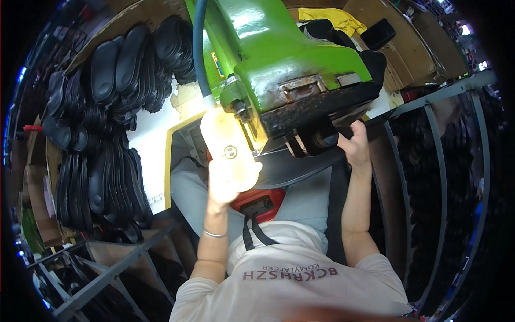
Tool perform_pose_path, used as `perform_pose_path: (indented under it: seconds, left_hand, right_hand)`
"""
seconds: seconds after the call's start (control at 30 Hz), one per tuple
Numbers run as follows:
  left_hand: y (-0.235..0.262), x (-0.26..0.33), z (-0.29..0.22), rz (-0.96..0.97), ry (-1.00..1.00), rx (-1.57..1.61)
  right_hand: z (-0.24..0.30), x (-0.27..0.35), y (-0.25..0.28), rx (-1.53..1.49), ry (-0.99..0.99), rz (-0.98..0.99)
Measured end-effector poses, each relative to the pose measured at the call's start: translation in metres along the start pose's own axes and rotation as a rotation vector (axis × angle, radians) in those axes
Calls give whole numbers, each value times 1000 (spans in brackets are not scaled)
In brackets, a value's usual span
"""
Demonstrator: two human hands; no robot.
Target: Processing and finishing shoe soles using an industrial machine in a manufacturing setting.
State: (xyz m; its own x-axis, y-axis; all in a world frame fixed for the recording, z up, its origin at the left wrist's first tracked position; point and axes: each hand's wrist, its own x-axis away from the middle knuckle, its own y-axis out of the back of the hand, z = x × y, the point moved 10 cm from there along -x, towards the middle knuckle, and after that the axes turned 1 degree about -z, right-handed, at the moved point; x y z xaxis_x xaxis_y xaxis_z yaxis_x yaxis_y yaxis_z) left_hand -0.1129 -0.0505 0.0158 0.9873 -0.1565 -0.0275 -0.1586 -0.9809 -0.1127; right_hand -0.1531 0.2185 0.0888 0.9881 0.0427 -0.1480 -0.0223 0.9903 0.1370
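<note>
My left hand point(221, 185) grips the heel end of a pale shoe sole point(229, 137), brightly lit and marked with a small round stamp. The sole stands lengthwise just left of the head of a green machine point(306, 67). On the other side, my right hand point(355, 146) is bent around a dark part point(319, 139) beneath the machine head. Its thumb shows, but the other fingers are partly hidden, and what they hold cannot be made out. Below the head lies a dark curved plate point(300, 170).
Stacks of black soles point(102, 180) crowd the white table point(153, 155) at left. A blue-grey hose point(199, 48) drops beside the machine. Cardboard boxes point(410, 59) and a yellow cloth point(335, 20) are behind it. Metal racks point(440, 139) flank the right.
</note>
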Motion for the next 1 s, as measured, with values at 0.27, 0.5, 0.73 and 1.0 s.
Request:
perform_pose_path:
  seconds: [0.27, 0.5, 0.73, 1.0]
  left_hand:
    - [64, 25, -41, -156, 18, 38]
    - [72, 82, 19, -167, 170, 58]
    - [-45, 109, 92, -96, 346, 46]
    - [-86, 83, 70, 240, 19, -376]
  right_hand:
    - [26, 5, -79, 227, 218, 139]
    - [0, 19, -110, -13, -6, 102]
    - [-16, 20, -115, -196, -30, 7]
    - [33, 23, -75, 224, 83, 167]
